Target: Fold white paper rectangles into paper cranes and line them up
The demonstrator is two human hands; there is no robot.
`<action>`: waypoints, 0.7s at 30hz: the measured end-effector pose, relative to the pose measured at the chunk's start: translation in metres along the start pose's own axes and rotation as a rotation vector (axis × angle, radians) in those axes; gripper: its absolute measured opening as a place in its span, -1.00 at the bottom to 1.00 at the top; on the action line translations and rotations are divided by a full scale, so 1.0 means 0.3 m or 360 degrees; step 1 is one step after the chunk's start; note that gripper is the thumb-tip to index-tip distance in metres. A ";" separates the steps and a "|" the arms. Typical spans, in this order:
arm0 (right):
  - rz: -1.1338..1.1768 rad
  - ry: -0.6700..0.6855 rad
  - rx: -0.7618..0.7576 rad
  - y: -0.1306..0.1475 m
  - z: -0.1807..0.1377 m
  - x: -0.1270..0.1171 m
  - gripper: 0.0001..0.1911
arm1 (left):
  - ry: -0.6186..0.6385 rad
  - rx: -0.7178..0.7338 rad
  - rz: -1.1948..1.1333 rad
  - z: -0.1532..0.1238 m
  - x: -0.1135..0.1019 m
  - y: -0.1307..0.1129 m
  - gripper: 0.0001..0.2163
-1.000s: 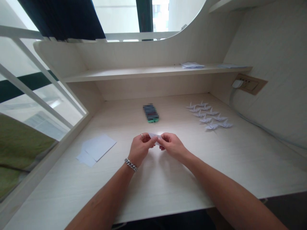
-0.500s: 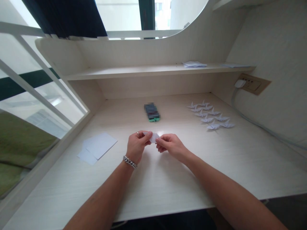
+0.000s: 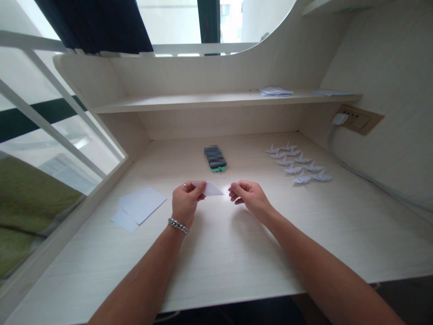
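Here | left hand (image 3: 185,201) pinches folded paper (image 3: 213,189) | right hand (image 3: 251,197) loosely curled | device (image 3: 215,158) beyond, paper cranes (image 3: 293,169) rightward

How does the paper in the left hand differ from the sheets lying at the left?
The held paper is pinched in the left hand; the sheets lie flat on the desk.
What shows of the held paper tapers to a point and looks smaller; the sheets are broader and overlap.
Both are white.

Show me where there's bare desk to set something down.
Bare desk shows between the forearms, between the paper sheets and the pixelated dark item, and between the right forearm and the cable. It's crowded at the paper cranes and where the left hand holds folded paper near the right hand.
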State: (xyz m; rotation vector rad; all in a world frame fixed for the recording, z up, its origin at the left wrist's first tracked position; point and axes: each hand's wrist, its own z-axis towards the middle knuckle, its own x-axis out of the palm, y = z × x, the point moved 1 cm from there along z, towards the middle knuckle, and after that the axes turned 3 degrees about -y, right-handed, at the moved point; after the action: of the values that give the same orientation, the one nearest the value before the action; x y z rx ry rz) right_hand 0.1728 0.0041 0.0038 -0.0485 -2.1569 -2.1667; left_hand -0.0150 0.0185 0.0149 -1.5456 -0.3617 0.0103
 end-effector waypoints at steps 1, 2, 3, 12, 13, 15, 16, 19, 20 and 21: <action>-0.0012 0.0006 -0.0030 0.000 -0.005 0.007 -0.57 | 0.0042 0.0034 0.0078 -0.009 0.010 0.008 -0.72; -0.0018 0.0033 -0.0049 -0.001 -0.011 0.018 -0.59 | 0.0094 0.0064 0.0154 -0.020 0.022 0.016 -0.73; -0.0011 0.0064 -0.0059 -0.003 -0.017 0.029 -0.60 | 0.0150 0.0086 0.0216 -0.031 0.033 0.022 -0.73; 0.0438 0.0119 0.0223 0.017 -0.034 0.045 -0.60 | 0.0447 -0.0009 0.0034 -0.051 0.038 0.006 -0.70; 0.0498 0.0152 0.0246 0.021 -0.033 0.040 -0.61 | 0.0462 -0.0034 -0.0029 -0.048 0.036 0.006 -0.69; 0.0590 0.0232 0.0277 0.025 -0.033 0.033 -0.63 | 0.0493 -0.0072 -0.0126 -0.047 0.036 0.010 -0.70; 0.0623 0.0267 0.0291 0.024 -0.034 0.032 -0.64 | 0.0506 -0.0085 -0.0168 -0.048 0.038 0.012 -0.71; 0.0702 0.0353 0.0320 0.018 -0.037 0.035 -0.66 | 0.0513 -0.0114 -0.0283 -0.053 0.046 0.012 -0.75; 0.0725 0.0368 0.0326 0.016 -0.038 0.036 -0.67 | 0.0514 -0.0128 -0.0312 -0.055 0.048 0.012 -0.76; 0.0741 0.0374 0.0329 0.015 -0.039 0.037 -0.67 | 0.0515 -0.0141 -0.0335 -0.057 0.050 0.011 -0.76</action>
State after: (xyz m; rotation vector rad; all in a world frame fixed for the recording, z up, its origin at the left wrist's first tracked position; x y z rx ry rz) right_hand 0.1625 -0.0079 0.0091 -0.2424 -1.9806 -1.6051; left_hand 0.0038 0.0056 0.0153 -1.5587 -0.2677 -0.4202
